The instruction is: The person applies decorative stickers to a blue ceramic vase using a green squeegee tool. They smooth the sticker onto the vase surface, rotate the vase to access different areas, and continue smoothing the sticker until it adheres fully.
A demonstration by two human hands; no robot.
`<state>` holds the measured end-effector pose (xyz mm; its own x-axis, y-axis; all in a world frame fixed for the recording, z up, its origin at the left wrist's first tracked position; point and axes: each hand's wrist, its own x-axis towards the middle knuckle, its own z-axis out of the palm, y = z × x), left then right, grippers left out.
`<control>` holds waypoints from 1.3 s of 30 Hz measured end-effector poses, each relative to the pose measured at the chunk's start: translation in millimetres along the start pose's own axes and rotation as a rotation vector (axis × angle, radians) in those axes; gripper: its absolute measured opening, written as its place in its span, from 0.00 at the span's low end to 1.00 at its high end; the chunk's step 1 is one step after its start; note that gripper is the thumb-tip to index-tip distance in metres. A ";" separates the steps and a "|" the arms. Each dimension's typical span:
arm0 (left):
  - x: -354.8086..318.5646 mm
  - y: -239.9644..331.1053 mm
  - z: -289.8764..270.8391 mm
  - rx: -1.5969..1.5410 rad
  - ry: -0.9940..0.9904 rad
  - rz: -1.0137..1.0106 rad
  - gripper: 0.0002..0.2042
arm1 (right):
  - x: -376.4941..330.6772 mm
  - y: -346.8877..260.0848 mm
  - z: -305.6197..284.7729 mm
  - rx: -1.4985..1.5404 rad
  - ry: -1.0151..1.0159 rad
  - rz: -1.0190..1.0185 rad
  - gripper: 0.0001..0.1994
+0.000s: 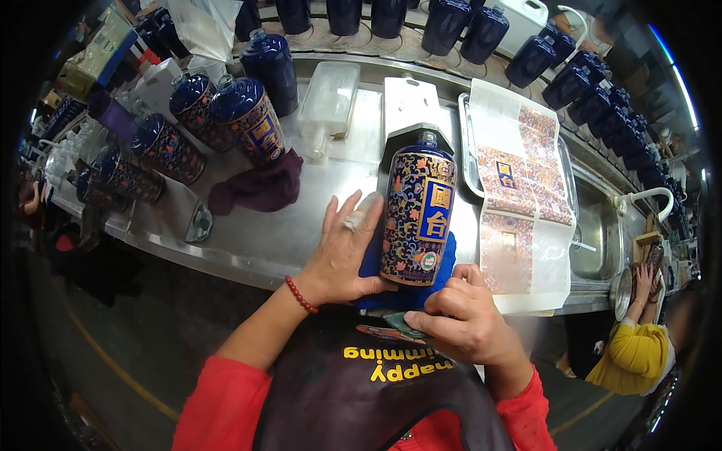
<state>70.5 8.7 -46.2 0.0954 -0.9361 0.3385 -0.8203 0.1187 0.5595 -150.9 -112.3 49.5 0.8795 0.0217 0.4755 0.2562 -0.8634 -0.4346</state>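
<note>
A dark blue ceramic bottle (418, 212) with a floral patterned wrap and a gold-edged label lies on a blue cloth (370, 261) on the steel bench, neck pointing away from me. My left hand (342, 252) lies flat against the bottle's left side, fingers spread, one fingertip taped. My right hand (464, 317) is curled at the bottle's base, pinching a small greenish cloth or scraper (400, 324). A red bead bracelet (300, 294) circles my left wrist.
Several wrapped bottles (248, 120) lie at the left beside a maroon cloth (259, 188). Plain blue bottles (481, 34) line the far edge. A sheet of printed labels (523, 203) drapes over a tray at the right, beside a sink (598, 233). Another person in yellow (635, 353) stands at the right.
</note>
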 end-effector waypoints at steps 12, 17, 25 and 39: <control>-0.6 10.8 -4.6 -0.016 0.058 0.030 0.58 | 0.7 0.4 5.7 -0.186 0.143 0.143 0.16; -0.3 1.8 -0.4 -0.664 -0.008 -0.131 0.53 | -4.0 4.6 2.0 -0.093 0.153 0.128 0.17; 4.0 15.2 8.4 -0.365 0.005 -0.177 0.55 | -19.3 11.0 8.0 -0.067 0.166 0.101 0.23; 3.1 15.2 3.7 -0.328 -0.017 -0.162 0.56 | -32.1 22.8 12.8 0.146 0.393 0.347 0.17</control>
<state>56.2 6.4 -39.4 0.1977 -0.9566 0.2142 -0.5705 0.0654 0.8187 -168.1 -126.2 14.5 0.7133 -0.4666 0.5230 0.0552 -0.7065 -0.7055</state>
